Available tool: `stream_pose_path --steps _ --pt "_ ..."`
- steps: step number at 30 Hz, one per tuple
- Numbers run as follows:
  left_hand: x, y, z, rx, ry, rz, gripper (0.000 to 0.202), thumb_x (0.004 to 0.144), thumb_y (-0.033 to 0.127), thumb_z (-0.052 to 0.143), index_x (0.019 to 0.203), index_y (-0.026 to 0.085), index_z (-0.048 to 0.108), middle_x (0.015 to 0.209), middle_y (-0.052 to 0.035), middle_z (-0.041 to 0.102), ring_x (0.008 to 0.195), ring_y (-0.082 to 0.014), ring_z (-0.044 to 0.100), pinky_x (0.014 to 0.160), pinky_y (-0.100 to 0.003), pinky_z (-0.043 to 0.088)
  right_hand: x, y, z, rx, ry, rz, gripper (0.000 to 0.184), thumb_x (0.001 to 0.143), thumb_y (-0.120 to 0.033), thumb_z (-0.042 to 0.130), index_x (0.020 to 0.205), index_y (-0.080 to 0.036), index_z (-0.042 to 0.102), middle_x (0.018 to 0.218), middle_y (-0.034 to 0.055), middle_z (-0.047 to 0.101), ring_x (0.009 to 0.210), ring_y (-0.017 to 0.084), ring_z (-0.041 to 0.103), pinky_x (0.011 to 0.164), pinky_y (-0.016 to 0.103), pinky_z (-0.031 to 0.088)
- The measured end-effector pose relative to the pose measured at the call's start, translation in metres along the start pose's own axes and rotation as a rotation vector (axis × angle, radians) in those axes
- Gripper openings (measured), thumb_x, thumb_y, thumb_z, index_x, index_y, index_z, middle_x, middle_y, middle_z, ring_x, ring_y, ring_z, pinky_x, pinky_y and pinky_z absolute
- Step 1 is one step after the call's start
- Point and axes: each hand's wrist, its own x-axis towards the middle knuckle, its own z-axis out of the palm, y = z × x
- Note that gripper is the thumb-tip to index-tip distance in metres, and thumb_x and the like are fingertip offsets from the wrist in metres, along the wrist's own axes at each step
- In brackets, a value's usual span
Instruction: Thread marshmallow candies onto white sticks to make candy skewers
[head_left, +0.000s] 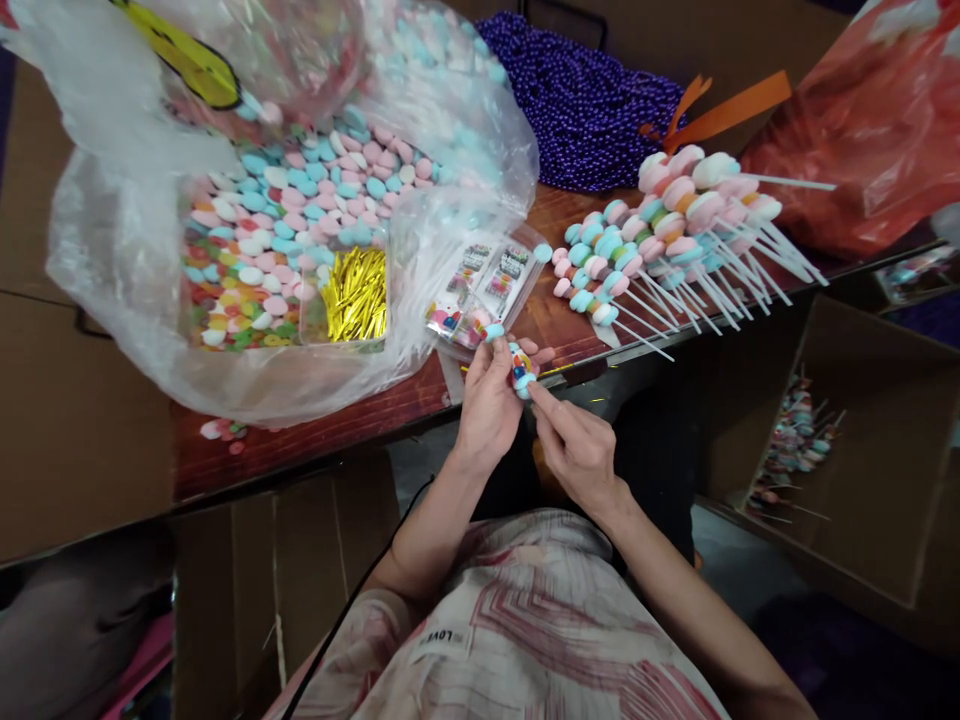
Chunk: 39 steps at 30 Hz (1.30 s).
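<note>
**Both hands pinched on a candy stack at the table edge**

Far left, a brown cardboard box (75,430) stands against the wooden table (337,430). On the table a big clear plastic bag (112,250) lies open, full of loose candies (262,230) in pink, blue, white and yellow. A bundle of gold twist ties (356,295) sits in a clear tub at the bag's right side. A few stray sweets (221,432) lie on the wood just below the bag.

Right of the ties lies a flat clear packet (484,285) with printed labels. Just in front of it, over the table's near edge, the left hand (487,400) grips the candy stack (521,370), with thumb and fingers closed round its upper part. The right hand (577,450) comes in from below. Its fingers are drawn together and its fingertips pinch the lower end of the same stack. I cannot tell whether a stick runs through it.

Further right, a heap of finished candy skewers (675,240) lies on the table, with the white sticks fanning out to the right. Behind the skewers is a mound of purple beads (585,100), with an orange ribbon (720,110) beside it. A red plastic bag (862,130) comes next. Below it on the floor, an open carton (885,480) holds more skewers.
</note>
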Motion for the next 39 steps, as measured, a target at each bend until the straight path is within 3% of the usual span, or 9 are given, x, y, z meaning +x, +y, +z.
stream_pose_path --steps 5,10,15,18,24,28,35,37,39 --pt "0.0 0.0 -0.001 0.009 -0.074 -0.009 0.014 0.091 0.03 0.068 0.088 0.019 0.06 0.084 0.0023 0.07 0.081 -0.0137 0.075 0.088 -0.03 0.055 -0.001 -0.003 0.0 0.188 0.058 0.137 0.032 0.095 -0.019 0.057 0.124 -0.023 0.07 0.105 0.0064 0.077 0.077 0.015 0.072 0.075 0.028 0.06" --pt "0.002 -0.001 0.001 0.003 0.011 -0.026 0.017 0.091 0.034 0.067 0.088 0.019 0.06 0.082 0.0026 0.071 0.076 -0.0131 0.074 0.084 -0.029 0.056 -0.001 -0.009 -0.004 0.39 0.051 0.324 0.031 0.099 -0.031 0.051 0.122 -0.023 0.07 0.082 0.0019 0.072 0.058 0.011 0.061 0.061 0.026 0.056" --pt "0.003 -0.001 0.001 -0.008 0.009 -0.013 0.018 0.092 0.037 0.066 0.09 0.02 0.061 0.085 0.0013 0.073 0.085 -0.016 0.076 0.089 -0.032 0.056 0.008 -0.011 -0.012 0.603 0.071 0.596 0.029 0.098 -0.04 0.054 0.109 -0.021 0.072 0.08 0.0013 0.068 0.054 0.009 0.056 0.049 0.023 0.048" --pt "0.002 -0.001 -0.001 0.0 -0.015 -0.026 0.018 0.093 0.037 0.065 0.092 0.02 0.061 0.091 -0.0019 0.075 0.099 -0.0208 0.075 0.093 -0.035 0.055 0.016 -0.007 -0.017 0.558 0.046 0.546 0.023 0.096 -0.035 0.056 0.102 -0.021 0.074 0.081 0.0015 0.069 0.055 0.01 0.058 0.05 0.024 0.048" --pt "-0.002 -0.004 -0.001 0.008 -0.098 -0.054 0.019 0.092 0.038 0.066 0.093 0.019 0.062 0.098 -0.0064 0.077 0.111 -0.0263 0.072 0.097 -0.04 0.055 0.027 0.002 -0.018 0.175 0.04 0.165 0.015 0.092 -0.022 0.06 0.094 -0.021 0.075 0.082 0.0041 0.072 0.07 0.015 0.065 0.067 0.03 0.053" --pt "-0.003 -0.005 -0.001 0.01 -0.11 -0.056 0.022 0.09 0.039 0.069 0.093 0.019 0.061 0.106 -0.0084 0.077 0.119 -0.0292 0.068 0.099 -0.043 0.055 0.029 0.005 -0.018 0.099 0.01 0.057 0.018 0.094 -0.02 0.055 0.095 -0.021 0.073 0.083 0.0049 0.072 0.075 0.017 0.067 0.072 0.031 0.054" --pt "-0.003 -0.003 -0.001 0.067 -0.152 -0.089 0.017 0.092 0.035 0.066 0.093 0.02 0.059 0.101 -0.0061 0.077 0.118 -0.0263 0.068 0.1 -0.042 0.054 0.032 0.004 -0.019 0.104 -0.017 0.086 0.017 0.089 -0.015 0.055 0.086 -0.021 0.071 0.078 0.0026 0.069 0.07 0.015 0.063 0.07 0.029 0.05" --pt "-0.003 -0.003 -0.001 0.068 -0.166 -0.104 0.019 0.09 0.034 0.069 0.092 0.019 0.059 0.1 -0.0066 0.077 0.114 -0.0255 0.07 0.097 -0.04 0.056 0.034 0.004 -0.019 0.205 -0.028 0.168 0.014 0.086 -0.016 0.058 0.08 -0.02 0.07 0.076 0.0013 0.067 0.068 0.013 0.06 0.067 0.028 0.048" --pt "-0.003 -0.004 -0.003 0.069 -0.182 -0.114 0.023 0.087 0.035 0.073 0.092 0.017 0.059 0.099 -0.0075 0.078 0.109 -0.0245 0.072 0.093 -0.037 0.057 0.036 0.004 -0.02 0.411 -0.032 0.336 0.011 0.082 -0.018 0.061 0.073 -0.019 0.067 0.07 -0.0005 0.063 0.061 0.011 0.053 0.059 0.025 0.043"
